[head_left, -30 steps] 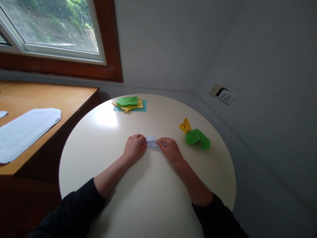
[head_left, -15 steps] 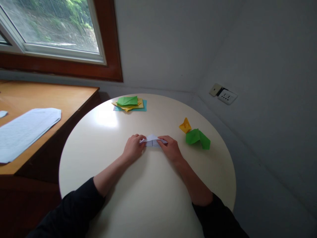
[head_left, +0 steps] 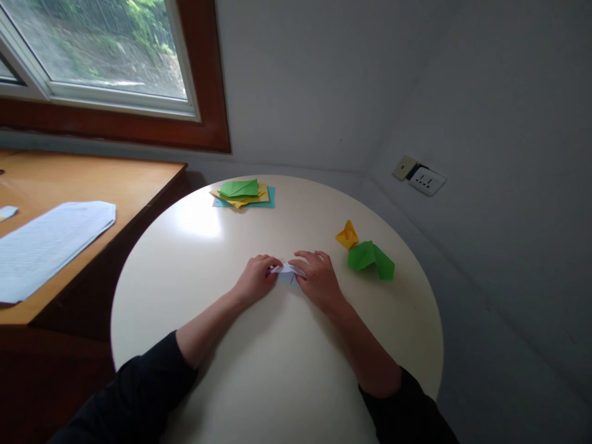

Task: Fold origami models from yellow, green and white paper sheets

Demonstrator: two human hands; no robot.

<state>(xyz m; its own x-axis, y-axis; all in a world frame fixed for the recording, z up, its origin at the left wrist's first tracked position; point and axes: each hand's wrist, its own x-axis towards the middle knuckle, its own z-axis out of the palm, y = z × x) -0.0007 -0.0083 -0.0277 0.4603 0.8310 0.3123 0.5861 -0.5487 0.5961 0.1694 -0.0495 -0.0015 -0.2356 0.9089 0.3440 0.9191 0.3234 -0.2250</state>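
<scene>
Head view: a small, pale lilac folded paper piece (head_left: 287,273) lies flat near the middle of the round cream tabletop (head_left: 194,246), pinched from both sides. The left hand (head_left: 258,282) is curled onto its left end, and the right hand (head_left: 317,277) is pressed down over its right part, fingers bent. A fold appears to be in the course of being flattened; firm, even pressure along the crease seems called for next. Toward the right edge, a green folded paper model (head_left: 371,259) and a small yellow folded paper figure (head_left: 346,235) are seen, and a stack of coloured paper sheets (head_left: 243,193) at the far edge.
</scene>
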